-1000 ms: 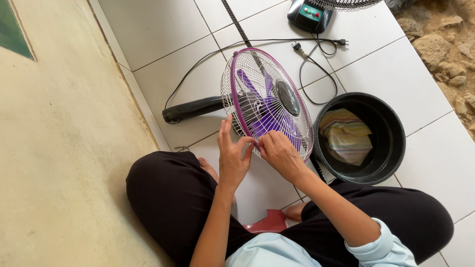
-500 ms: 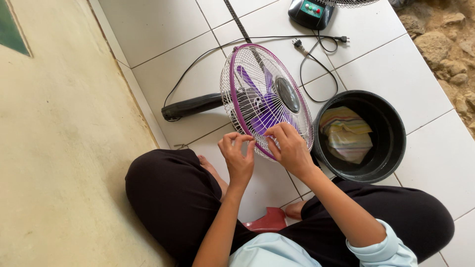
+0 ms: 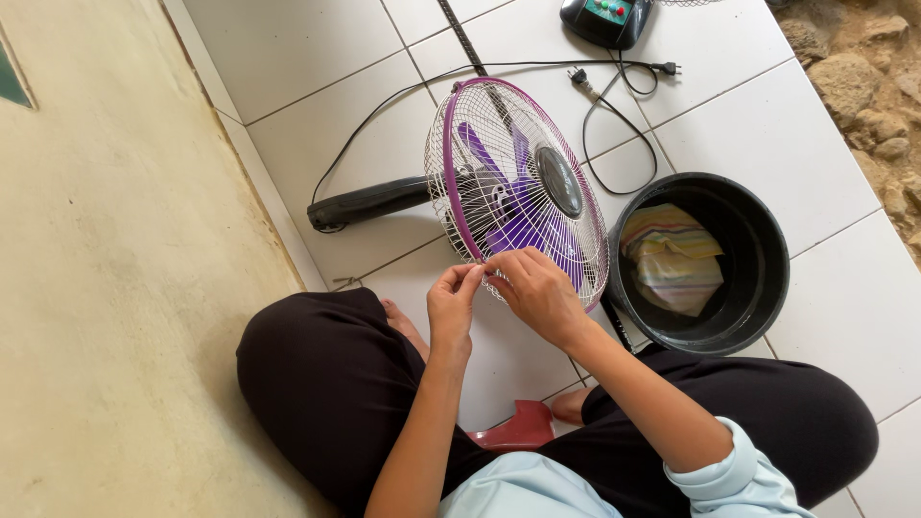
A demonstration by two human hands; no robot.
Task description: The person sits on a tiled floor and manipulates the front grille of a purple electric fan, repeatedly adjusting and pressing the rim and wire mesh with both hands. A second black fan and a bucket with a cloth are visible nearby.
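Outdoors-ish, white tiled floor [image 3: 326,58], plain cream wall [image 3: 106,288] along the left, rocky dirt [image 3: 863,67] at top right. Person sits cross-legged; open tiles ahead and at far right. Purple fan [image 3: 518,187] lies tilted on the tiles before the knees. Left hand [image 3: 453,305] and right hand [image 3: 539,291] both pinch its lower grille rim, fingertips closed together. Black bucket [image 3: 758,288] with cloth [image 3: 673,257] just right of the fan. Black cord [image 3: 614,96] loops behind; fan base [image 3: 606,17] at top edge.

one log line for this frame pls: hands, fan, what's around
left hand: fingers pinch fan guard rim | right hand: fingers on same rim | fan: lying on tiles | black bucket: beside fan, cloth inside
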